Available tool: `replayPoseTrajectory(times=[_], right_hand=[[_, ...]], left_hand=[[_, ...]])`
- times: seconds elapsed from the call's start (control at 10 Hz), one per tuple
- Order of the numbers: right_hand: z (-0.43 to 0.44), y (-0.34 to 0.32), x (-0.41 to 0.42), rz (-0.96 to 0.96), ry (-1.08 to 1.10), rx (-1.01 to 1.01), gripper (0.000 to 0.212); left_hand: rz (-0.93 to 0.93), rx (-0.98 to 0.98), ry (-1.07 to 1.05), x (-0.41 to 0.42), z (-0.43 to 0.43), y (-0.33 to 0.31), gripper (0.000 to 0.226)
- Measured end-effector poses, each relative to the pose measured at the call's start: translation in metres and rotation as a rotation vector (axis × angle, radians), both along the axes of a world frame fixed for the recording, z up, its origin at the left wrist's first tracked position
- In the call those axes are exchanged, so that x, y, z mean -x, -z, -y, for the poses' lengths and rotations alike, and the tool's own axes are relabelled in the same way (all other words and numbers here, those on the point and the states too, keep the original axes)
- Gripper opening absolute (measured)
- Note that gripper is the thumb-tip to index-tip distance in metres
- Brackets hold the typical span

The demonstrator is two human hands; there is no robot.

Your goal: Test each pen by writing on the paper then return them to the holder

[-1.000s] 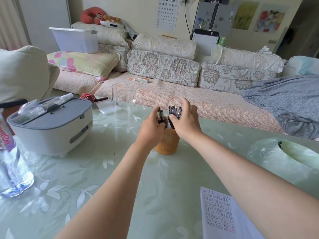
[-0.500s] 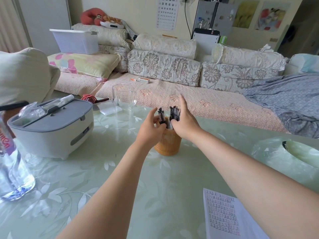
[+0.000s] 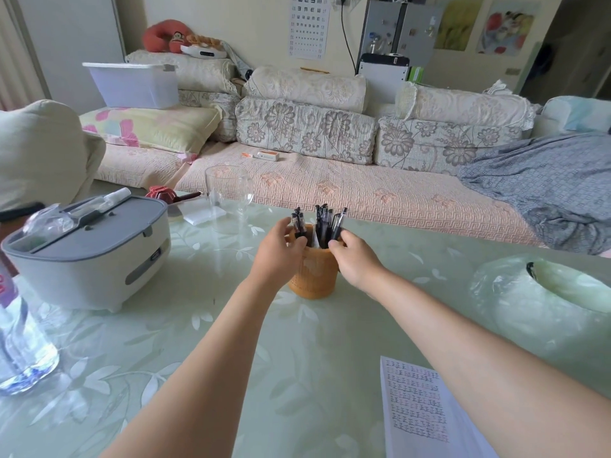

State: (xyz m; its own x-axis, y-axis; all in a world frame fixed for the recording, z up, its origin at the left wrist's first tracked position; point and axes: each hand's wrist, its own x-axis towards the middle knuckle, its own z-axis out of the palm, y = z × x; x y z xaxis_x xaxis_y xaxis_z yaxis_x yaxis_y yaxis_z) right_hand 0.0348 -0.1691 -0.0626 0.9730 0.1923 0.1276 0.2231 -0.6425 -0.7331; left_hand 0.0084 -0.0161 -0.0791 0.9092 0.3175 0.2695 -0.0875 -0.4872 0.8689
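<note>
Woven-bamboo holder (image 3: 313, 272) at table centre, packed with black pens (image 3: 325, 223) standing upright. Left hand (image 3: 277, 256) curls round the rim at 9 o'clock. Right hand (image 3: 355, 259), at 3 o'clock, pinches the pens' stems with curled fingertips. Paper (image 3: 420, 408) lies well apart at 5 o'clock. Likely hazard: a crowded pen, drawn out, drags neighbours or tips the holder on the slick table (image 3: 231, 358) toward the glass (image 3: 228, 200) at 11 o'clock.
</note>
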Motion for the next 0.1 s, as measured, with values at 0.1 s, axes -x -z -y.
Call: replayPoseTrajectory(times=[0.1], right_hand=[[0.0038, -0.0018, 0.0029, -0.054, -0.014, 0.041, 0.04]], left_hand=[[-0.008, -0.006, 0.012, 0.0027, 0.0011, -0.003, 0.058]])
